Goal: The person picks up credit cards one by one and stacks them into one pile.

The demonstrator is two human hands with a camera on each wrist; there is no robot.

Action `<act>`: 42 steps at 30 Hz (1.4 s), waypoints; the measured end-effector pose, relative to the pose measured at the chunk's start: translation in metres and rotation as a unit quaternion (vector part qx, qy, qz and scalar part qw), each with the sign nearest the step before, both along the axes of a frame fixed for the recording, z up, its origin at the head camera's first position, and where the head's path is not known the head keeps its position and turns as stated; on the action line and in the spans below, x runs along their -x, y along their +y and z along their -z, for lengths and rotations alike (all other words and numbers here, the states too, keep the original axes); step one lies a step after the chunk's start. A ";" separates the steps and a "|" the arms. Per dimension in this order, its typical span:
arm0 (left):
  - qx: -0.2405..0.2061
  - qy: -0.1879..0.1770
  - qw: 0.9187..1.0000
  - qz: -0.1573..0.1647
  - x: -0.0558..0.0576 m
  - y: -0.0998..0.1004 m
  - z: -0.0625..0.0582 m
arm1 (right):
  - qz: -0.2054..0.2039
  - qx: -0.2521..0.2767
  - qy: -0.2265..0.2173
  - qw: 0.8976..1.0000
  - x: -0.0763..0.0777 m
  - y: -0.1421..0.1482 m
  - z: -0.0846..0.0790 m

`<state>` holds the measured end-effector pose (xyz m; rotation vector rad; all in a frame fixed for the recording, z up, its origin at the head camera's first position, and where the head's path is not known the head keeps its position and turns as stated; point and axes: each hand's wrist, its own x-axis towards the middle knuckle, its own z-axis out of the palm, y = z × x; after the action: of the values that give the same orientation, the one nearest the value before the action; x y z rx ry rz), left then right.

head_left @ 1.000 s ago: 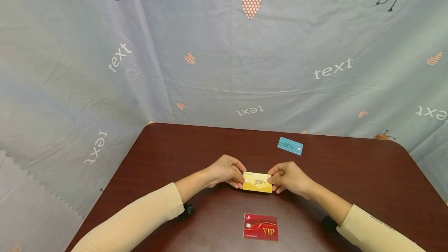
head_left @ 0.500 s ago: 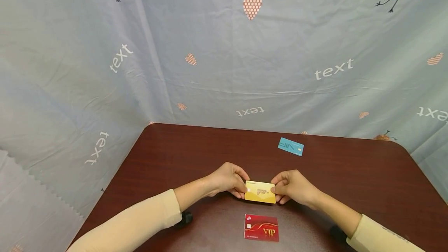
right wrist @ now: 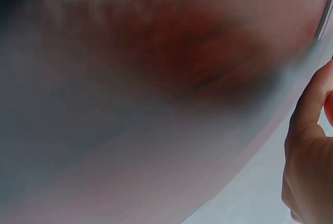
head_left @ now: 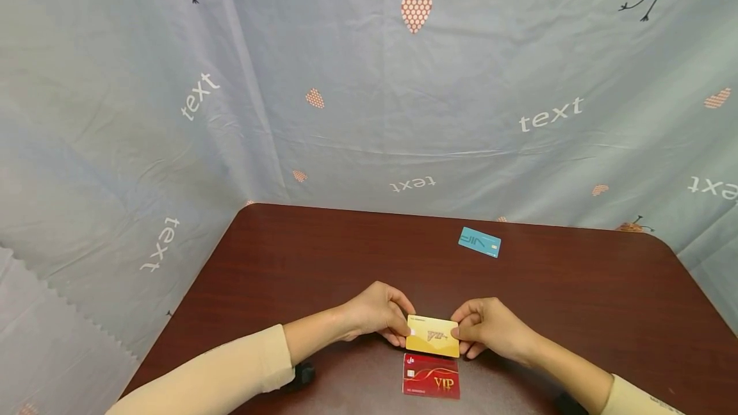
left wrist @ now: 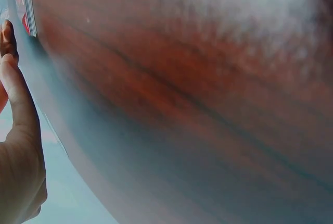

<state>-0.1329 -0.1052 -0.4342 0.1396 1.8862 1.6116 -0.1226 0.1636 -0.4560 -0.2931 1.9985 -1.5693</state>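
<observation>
A yellow card (head_left: 432, 337) with a chip and lettering is pinched at its two short ends in the head view. My left hand (head_left: 377, 314) grips its left end between thumb and fingers; my right hand (head_left: 490, 330) holds the right end the same way. Just below the yellow card's lower edge, a red VIP card (head_left: 431, 376) lies on the table, its top edge close to or under the yellow one. Whether the two cards touch, I cannot tell. Each wrist view catches only part of its hand at the frame's edge, with the yellow card out of sight.
A blue VIP card (head_left: 480, 242) lies tilted near the far side of the dark red-brown table (head_left: 323, 242). Behind the table hangs a pale patterned curtain (head_left: 346, 50), which also covers the left side. Dark bands show at both wrists.
Both hands have drawn the yellow card toward the near side, from well above the red card to right at its upper edge. The red and blue cards have stayed put.
</observation>
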 end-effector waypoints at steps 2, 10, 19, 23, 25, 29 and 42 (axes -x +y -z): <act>0.000 -0.001 1.000 0.001 -0.003 -0.001 0.000 | -0.002 0.001 -0.004 1.000 -0.002 0.000 0.000; -0.013 -0.011 1.000 0.008 -0.013 -0.002 0.001 | -0.015 -0.002 -0.005 1.000 -0.009 -0.001 0.000; -0.007 -0.009 1.000 0.008 -0.023 0.001 0.003 | -0.033 -0.002 -0.012 0.999 -0.013 -0.001 -0.002; -0.006 -0.010 1.000 0.016 -0.027 0.001 0.003 | -0.042 -0.003 -0.020 0.999 -0.015 -0.001 -0.001; -0.004 -0.008 1.000 0.020 -0.028 0.002 0.003 | -0.046 -0.003 -0.022 0.999 -0.017 -0.001 0.000; 0.003 -0.003 1.000 0.025 -0.031 0.002 0.004 | -0.056 -0.005 -0.026 0.998 -0.019 -0.001 0.001; 0.011 0.006 0.999 0.036 -0.036 0.004 0.008 | -0.064 -0.034 0.002 0.997 -0.023 -0.003 0.004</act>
<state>-0.0973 -0.1009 -0.4418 0.2074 1.8862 1.5446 -0.1000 0.1605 -0.4599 -0.3897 1.9901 -1.4181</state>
